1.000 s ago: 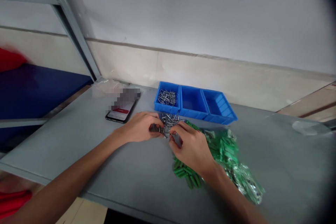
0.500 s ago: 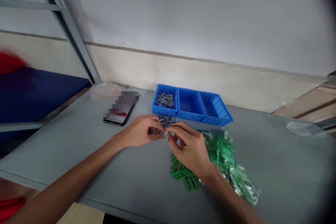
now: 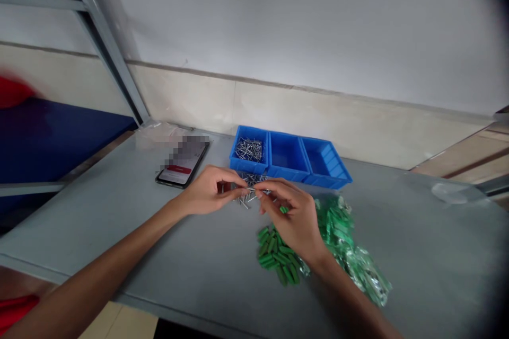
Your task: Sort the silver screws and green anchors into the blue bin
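My left hand [image 3: 212, 190] pinches a small silver screw [image 3: 250, 189] between thumb and forefinger. From the other side, the thumb and fingers of my right hand [image 3: 292, 212] close on silver screws too, the tips of both hands nearly meeting; how many they hold is too small to tell. Beneath the fingers lies a loose pile of screws [image 3: 245, 202] on the table, partly hidden. More screws [image 3: 249, 150] fill the left compartment of a blue bin [image 3: 288, 174] just behind. Close to my right wrist is a heap of green wall plugs [image 3: 278, 257].
Clear bags with green and metal pieces [image 3: 342, 228] lie right of my right hand. A phone [image 3: 183, 164] rests left of the bin, with a clear plastic bag [image 3: 159, 135] behind it. A metal frame post [image 3: 107, 37] rises at the left, and a wall backs the grey table [image 3: 170, 275].
Both hands have shifted slightly up, and their fingertips have come together around the screws. More of the screw pile and green plugs shows now.
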`<action>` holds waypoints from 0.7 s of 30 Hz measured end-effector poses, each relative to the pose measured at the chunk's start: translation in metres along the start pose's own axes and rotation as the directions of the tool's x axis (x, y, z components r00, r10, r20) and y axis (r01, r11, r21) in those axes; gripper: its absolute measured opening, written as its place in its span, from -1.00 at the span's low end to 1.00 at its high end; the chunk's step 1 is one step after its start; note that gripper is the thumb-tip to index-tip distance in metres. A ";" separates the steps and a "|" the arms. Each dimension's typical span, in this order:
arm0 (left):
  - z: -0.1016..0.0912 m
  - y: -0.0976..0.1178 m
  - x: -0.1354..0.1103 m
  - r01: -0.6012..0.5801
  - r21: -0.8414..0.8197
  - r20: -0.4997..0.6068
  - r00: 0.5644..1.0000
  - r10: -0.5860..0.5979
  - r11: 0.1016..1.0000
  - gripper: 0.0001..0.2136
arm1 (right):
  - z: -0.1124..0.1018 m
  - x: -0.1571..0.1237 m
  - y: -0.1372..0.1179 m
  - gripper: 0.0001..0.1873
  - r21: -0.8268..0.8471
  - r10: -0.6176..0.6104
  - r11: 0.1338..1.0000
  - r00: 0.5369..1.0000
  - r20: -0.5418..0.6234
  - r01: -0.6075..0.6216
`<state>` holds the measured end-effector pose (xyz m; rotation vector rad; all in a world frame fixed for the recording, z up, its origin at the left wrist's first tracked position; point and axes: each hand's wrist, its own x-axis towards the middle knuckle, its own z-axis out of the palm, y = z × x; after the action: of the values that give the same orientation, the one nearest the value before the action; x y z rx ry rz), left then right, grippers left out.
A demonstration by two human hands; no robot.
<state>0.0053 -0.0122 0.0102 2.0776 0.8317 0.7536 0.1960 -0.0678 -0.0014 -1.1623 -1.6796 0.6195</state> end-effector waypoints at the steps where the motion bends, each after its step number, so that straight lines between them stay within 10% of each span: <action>1: 0.000 0.000 0.000 0.008 -0.006 -0.011 1.000 -0.008 1.000 -0.81 | 0.000 0.000 0.000 -0.87 0.011 0.004 1.000 1.000 0.001 -0.004; 11: 0.002 -0.003 0.001 0.033 -0.026 -0.086 0.996 -0.035 0.999 -0.82 | 0.001 -0.001 0.001 -0.88 0.042 0.042 0.998 0.999 0.022 -0.043; 21: 0.003 -0.004 0.000 0.012 0.006 0.061 0.998 -0.012 1.000 -0.84 | 0.004 -0.001 0.003 -0.85 0.051 0.043 0.998 0.999 0.028 -0.045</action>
<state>0.0066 -0.0114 0.0055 2.0885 0.8129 0.6780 0.1936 -0.0674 -0.0059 -1.1614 -1.6550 0.7048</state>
